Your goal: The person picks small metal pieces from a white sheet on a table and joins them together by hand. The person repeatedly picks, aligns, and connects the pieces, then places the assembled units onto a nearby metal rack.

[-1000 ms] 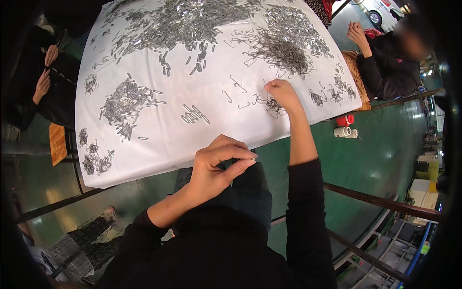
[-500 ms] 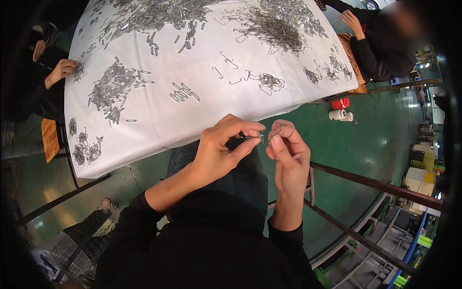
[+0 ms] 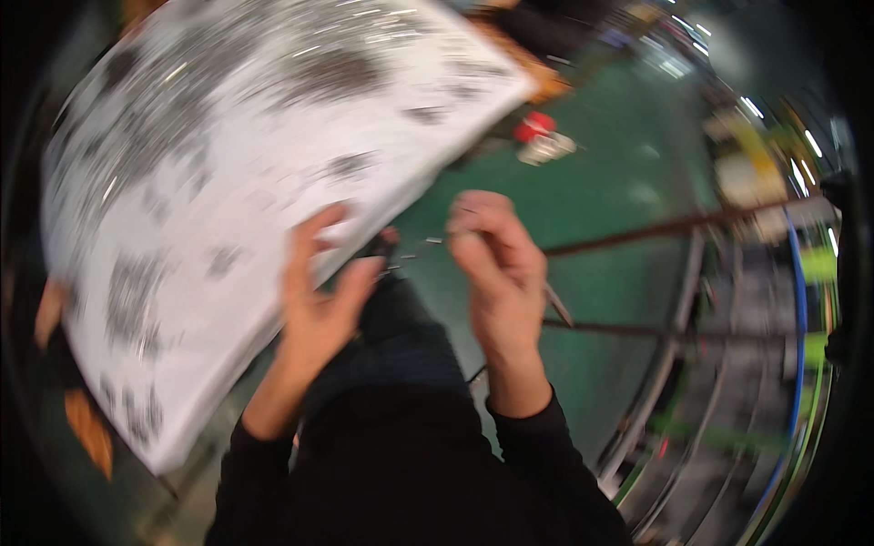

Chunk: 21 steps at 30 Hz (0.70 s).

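Note:
My left hand [image 3: 314, 309] is open beside the near edge of the white-covered table [image 3: 259, 205], its thumb and fingers apart with nothing visible between them. Over the green floor to its right, my right hand [image 3: 503, 282] is closed, thumb and fingertips pinched together. A thin dark line shows at those fingertips, too blurred to make out. Between the hands, a small shiny metal piece [image 3: 433, 241] shows against the floor, and a second metal piece [image 3: 407, 257] is near my knee. Blurred heaps of small metal links [image 3: 137, 296] and wire hooks [image 3: 332, 75] lie on the table.
A red and white container [image 3: 535, 127] stands on the floor beyond the table edge. Dark metal bars [image 3: 637, 235] cross at right, before racks [image 3: 719, 391]. Another person's hand [image 3: 50, 309] is at the table's left edge; a dark sleeve [image 3: 555, 23] is at the far side.
The view has swung right and blurred. My hands have moved apart. My left hand has opened from its pinch; the curved wire in my right fingers is no longer clear. Small metal pieces now show between them.

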Available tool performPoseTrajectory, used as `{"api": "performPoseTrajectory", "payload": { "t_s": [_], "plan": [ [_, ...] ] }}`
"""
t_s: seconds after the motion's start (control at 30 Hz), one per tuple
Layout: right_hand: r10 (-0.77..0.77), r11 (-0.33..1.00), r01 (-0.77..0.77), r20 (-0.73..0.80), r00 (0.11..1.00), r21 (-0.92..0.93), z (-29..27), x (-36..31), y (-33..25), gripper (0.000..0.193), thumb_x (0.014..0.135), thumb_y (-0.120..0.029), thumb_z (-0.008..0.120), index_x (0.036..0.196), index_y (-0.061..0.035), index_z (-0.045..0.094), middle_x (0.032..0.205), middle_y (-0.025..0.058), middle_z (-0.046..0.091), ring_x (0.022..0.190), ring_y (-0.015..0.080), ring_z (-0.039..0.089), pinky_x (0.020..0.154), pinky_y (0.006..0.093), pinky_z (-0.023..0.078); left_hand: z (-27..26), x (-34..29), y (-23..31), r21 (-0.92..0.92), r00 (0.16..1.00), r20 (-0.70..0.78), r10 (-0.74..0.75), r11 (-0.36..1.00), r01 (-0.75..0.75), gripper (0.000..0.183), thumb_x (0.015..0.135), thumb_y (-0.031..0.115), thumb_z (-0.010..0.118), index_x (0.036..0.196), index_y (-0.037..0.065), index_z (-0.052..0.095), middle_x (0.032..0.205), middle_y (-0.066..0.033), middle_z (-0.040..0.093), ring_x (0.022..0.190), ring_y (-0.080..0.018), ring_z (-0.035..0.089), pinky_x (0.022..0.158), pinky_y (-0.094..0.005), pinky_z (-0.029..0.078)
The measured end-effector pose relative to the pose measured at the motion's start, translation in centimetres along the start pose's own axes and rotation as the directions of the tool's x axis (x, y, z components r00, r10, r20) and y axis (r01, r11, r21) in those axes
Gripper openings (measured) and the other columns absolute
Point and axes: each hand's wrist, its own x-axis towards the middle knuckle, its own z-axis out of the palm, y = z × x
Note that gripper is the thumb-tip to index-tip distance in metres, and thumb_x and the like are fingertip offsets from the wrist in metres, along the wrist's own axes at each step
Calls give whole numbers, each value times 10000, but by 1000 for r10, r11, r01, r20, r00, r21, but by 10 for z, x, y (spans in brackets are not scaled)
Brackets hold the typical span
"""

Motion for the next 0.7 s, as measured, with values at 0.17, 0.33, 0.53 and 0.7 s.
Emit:
{"api": "performPoseTrajectory", "payload": {
  "t_s": [0.17,0.33,0.53,0.7],
  "plan": [
    [-46,998,35,-207,977,-56,-46,10,-81,134,875,-60,577,999,-9,585,944,8,586,831,63,504,751,209,396,9,26,0,-34,999,-23,-38,999,37,374,885,30,500,1253,-18,454,1251,-143,499,1158,-215,477,920,-311,380],
    [-368,921,310,-267,890,-236,-97,0,-163,123,897,-143,573,971,-47,597,928,11,608,784,51,513,670,196,393,20,38,-1,-137,993,77,94,987,-82,352,910,12,458,1259,-22,446,1252,-142,495,1173,-213,465,971,-324,356],
    [-523,823,316,-414,745,-472,-125,-17,-234,195,826,-200,669,976,-78,648,841,-39,610,716,47,478,594,195,362,19,49,0,-170,989,103,106,982,-88,342,911,20,464,1250,-27,454,1250,-144,499,1171,-208,467,992,-325,347],
    [-666,706,197,-544,510,-680,-148,-48,-284,33,870,-144,597,890,-118,596,745,-70,544,638,29,482,554,172,348,13,44,2,-132,991,103,90,988,-76,329,912,31,476,1237,-18,475,1237,-142,514,1165,-204,471,990,-322,350]
  ]
}}
